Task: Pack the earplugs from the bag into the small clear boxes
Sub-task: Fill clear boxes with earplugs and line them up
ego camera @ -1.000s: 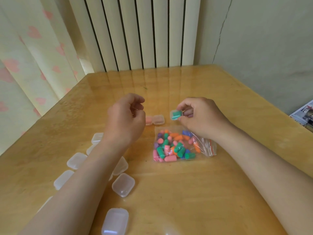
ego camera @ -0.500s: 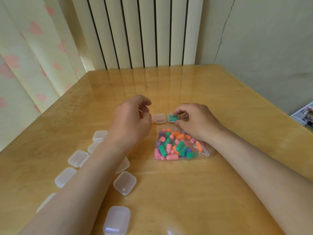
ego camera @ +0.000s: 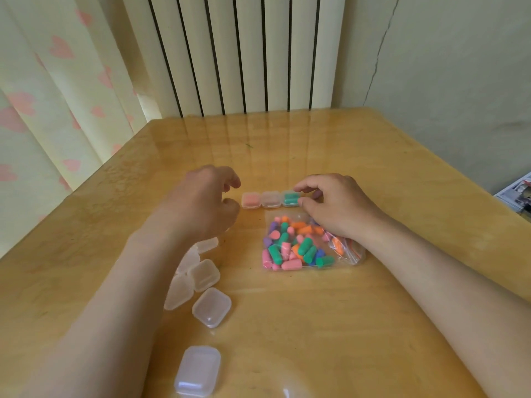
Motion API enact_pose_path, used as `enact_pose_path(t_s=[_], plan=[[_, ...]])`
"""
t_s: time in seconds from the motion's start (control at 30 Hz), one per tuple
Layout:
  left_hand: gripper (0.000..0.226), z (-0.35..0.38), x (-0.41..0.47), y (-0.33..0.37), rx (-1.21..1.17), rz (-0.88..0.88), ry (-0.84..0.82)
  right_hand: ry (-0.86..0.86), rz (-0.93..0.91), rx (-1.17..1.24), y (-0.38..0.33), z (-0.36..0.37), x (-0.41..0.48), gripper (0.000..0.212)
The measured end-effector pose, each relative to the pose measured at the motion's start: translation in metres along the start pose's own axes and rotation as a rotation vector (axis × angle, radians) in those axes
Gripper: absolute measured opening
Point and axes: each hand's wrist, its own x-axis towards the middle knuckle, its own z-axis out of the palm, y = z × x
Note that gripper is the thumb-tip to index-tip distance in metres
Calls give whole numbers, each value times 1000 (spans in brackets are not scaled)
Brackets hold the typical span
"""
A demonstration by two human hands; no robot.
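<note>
You are pinching the green-filled box [ego camera: 289,198] with your right hand [ego camera: 339,206], index finger on its far edge and thumb on its near side. The box is sitting on the counter [ego camera: 373,311] at the right end of a row. It is touching the middle box [ego camera: 270,199], which is touching the pink-filled box [ego camera: 250,200]. What the middle one is holding is too pale to tell. The pinch looks meant to square this box up against its neighbours, so finished ones are lining up apart from the rest.

Your left hand [ego camera: 204,202] is hovering just left of the row, its fingers [ego camera: 231,179] loosely curled and gripping nothing I can see, probably waiting for the next box.

The bag [ego camera: 349,254] is lying flat just in front of the row, with many earplugs [ego camera: 290,248] in mixed colours inside. The heel of your right hand is lying over its far right corner.

The empty boxes [ego camera: 211,307] are lying heaped beside your left forearm, well apart from the filled row. That is likely putting a fresh one within your left hand's reach while your right is working at the bag.
</note>
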Motion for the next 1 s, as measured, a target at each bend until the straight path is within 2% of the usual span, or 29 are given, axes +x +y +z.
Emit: enact_pose_path(t_s=[0.13, 0.33, 0.47, 0.6, 0.67, 0.8, 1.0], plan=[[53, -8, -4, -8, 147, -36, -261, 29, -9, 18, 3, -1, -1, 26], [55, -4, -3, -11, 134, -63, -320, 46, -10, 33, 3, -4, -4, 26], [47, 1, 1, -13, 112, -2, -229, 68, -41, 28, -1, -6, -7, 26], [47, 9, -2, 2, -82, 326, 80, 168, -141, 49, -7, -12, -11, 21], [43, 17, -6, 12, -162, 484, 138, 198, -212, 116, -13, -15, -16, 14], [39, 30, -13, 27, -337, 611, 150, 54, -204, 408, -23, -22, -26, 14], [39, 40, -15, 33, -504, 578, 183, -138, -84, 649, -25, -28, -33, 27]])
